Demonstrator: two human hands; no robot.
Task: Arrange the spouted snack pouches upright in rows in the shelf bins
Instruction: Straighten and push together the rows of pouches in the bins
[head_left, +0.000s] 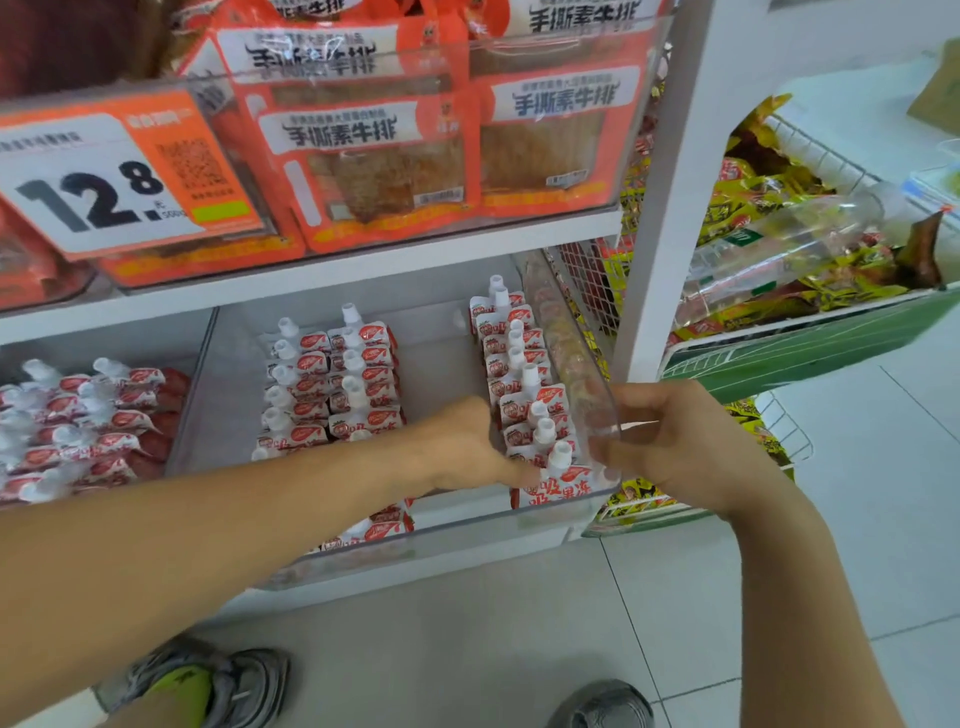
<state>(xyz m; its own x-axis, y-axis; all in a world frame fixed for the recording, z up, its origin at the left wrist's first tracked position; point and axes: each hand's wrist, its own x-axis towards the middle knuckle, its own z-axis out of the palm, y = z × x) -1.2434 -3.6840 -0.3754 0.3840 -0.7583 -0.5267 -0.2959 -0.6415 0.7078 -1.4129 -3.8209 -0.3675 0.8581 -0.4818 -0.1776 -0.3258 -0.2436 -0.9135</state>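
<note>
Red-and-white spouted pouches stand upright in a clear bin (457, 525) on the lower shelf. One row (519, 364) runs along the bin's right wall, and two rows (332, 379) stand in the middle. My left hand (462, 447) reaches into the bin and presses against the left side of the right row, fingers on the front pouch (558, 486). On the other side, my right hand (675, 441) grips the bin's clear right front corner (605, 431). A few pouches (379, 525) lie flat at the bin's front under my left forearm.
A neighbouring bin (78, 421) at left holds more pouches. Orange snack packs (363, 156) and a price tag (104, 171) fill the shelf above. A white upright (670, 182) and wire baskets of yellow snacks (779, 208) stand to the right. My shoes (208, 680) are on the tiled floor.
</note>
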